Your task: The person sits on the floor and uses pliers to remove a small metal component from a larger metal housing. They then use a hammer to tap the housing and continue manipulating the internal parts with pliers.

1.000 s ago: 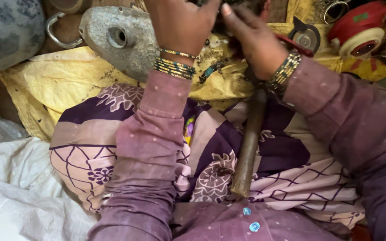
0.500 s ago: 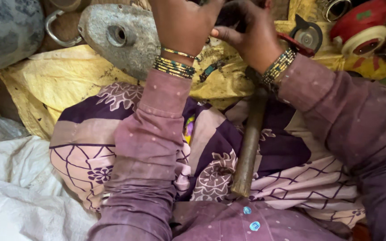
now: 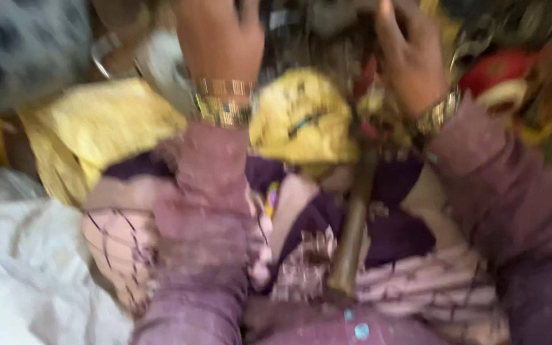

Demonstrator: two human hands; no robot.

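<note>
Your right hand [image 3: 410,61] sits at the far end of the wooden handle [image 3: 352,236] (long axis near-far); left hand [image 3: 222,38] farther left; both grips too blurred to tell.

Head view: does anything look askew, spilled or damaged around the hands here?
The frame is heavily motion-blurred, so damage or spills cannot be judged. What shows: left hand and right hand raised at the top edge, and a long brownish rod lying tilted across the patterned purple cloth on the lap. Nothing plainly stands out.
</note>
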